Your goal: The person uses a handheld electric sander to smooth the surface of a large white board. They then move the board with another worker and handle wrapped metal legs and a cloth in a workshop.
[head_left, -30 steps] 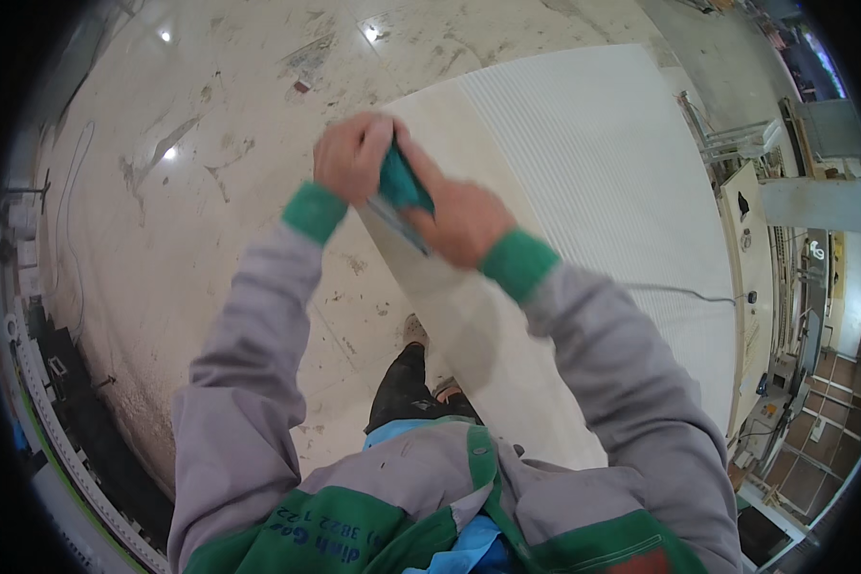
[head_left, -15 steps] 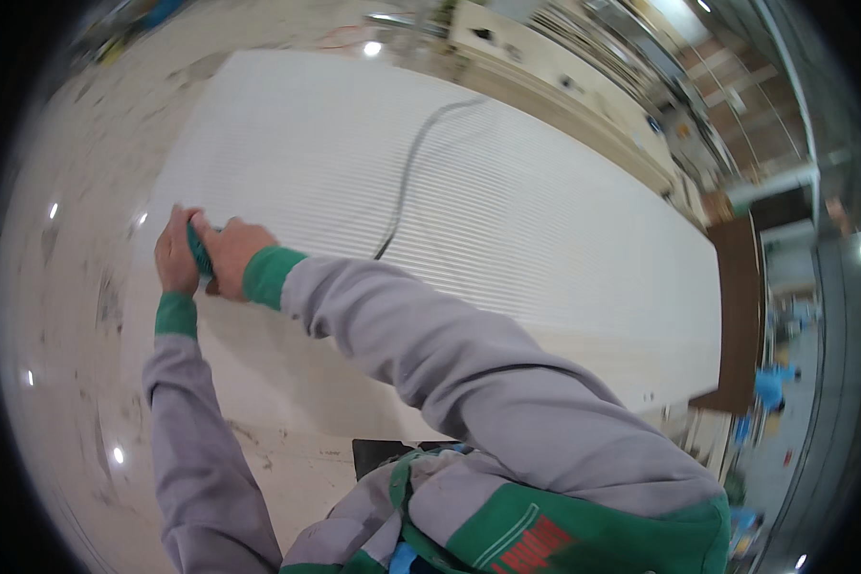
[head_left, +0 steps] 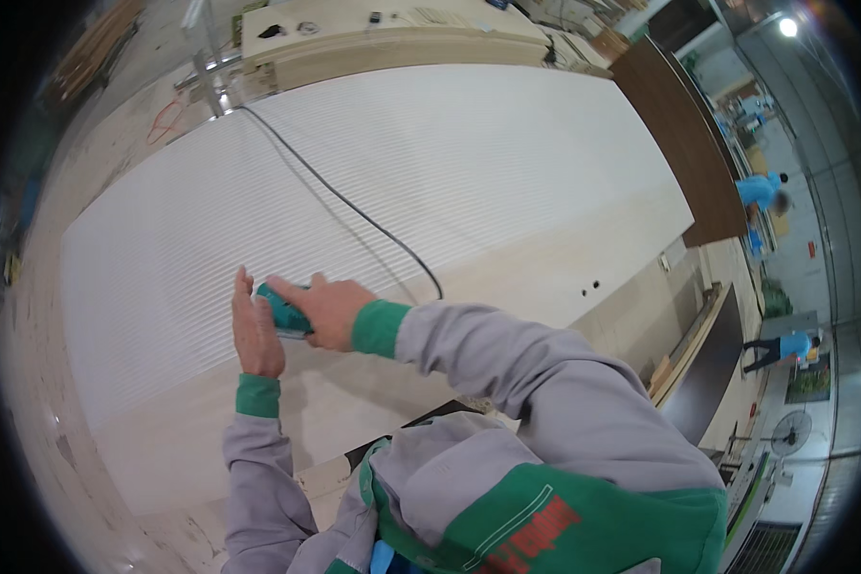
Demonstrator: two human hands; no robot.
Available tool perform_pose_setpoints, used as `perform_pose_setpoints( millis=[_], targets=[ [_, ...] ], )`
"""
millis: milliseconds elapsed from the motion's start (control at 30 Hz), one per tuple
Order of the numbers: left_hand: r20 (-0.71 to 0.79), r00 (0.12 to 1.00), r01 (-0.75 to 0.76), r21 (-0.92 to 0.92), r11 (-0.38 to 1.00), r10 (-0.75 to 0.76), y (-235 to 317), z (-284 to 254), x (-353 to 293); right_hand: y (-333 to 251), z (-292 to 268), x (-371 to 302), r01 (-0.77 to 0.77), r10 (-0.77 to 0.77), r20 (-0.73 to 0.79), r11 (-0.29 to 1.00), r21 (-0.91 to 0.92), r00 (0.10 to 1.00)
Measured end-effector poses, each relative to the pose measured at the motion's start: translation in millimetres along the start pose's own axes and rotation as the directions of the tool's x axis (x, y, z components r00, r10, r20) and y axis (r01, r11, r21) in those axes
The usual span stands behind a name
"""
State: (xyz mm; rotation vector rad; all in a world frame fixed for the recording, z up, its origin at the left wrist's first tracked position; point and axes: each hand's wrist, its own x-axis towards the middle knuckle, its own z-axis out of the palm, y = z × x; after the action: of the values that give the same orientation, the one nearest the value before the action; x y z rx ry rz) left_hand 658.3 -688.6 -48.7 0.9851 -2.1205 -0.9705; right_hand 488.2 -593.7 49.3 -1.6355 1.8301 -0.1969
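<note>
A teal palm sander (head_left: 284,310) with a grey base is on the large white panel (head_left: 507,124), over its ribbed part near the plain strip on my side. My right hand (head_left: 337,311) is wrapped round the sander from the right. On the other side, my left hand (head_left: 255,325) is held up with its fingers stretched out, close against the sander's left end; whether it touches is hard to tell. A dark cord (head_left: 354,209) lies across the ribs from the panel's far edge and passes out of sight behind my right forearm.
A pale stack of boards (head_left: 402,43) with small items on top stands beyond the panel. A dark brown board (head_left: 674,143) stands at the panel's right end. Another dark board (head_left: 703,368) lies nearer on the right. People in blue (head_left: 758,191) are farther off to the right.
My hands and the sander have come closer to me along the panel, while the view has turned. My left hand's fingers, earlier curled at the sander, are now stretched out.
</note>
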Motion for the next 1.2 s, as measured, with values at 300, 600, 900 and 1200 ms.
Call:
perform_pose_setpoints(
  millis=[300,600,900,1200],
  targets=[
    [0.25,0.942,-0.015,0.695,0.719,-0.222,38,130,-93,284,-64,-194,-0.458,0.462,-0.37,0.883,0.106,0.806],
    [0.146,0.94,0.07,0.803,0.591,-0.309,2,65,-138,491,-137,-301,-0.773,0.772,-0.536,0.554,0.308,0.34],
    [0.144,0.95,0.052,0.802,0.595,-0.277,9,69,-131,451,-131,-288,-0.738,0.778,-0.497,0.583,0.34,0.386],
    [0.076,0.966,0.106,0.751,0.651,-0.246,11,72,-134,268,-26,-231,-0.355,0.339,-0.421,0.934,0.044,0.841]
  ],
)
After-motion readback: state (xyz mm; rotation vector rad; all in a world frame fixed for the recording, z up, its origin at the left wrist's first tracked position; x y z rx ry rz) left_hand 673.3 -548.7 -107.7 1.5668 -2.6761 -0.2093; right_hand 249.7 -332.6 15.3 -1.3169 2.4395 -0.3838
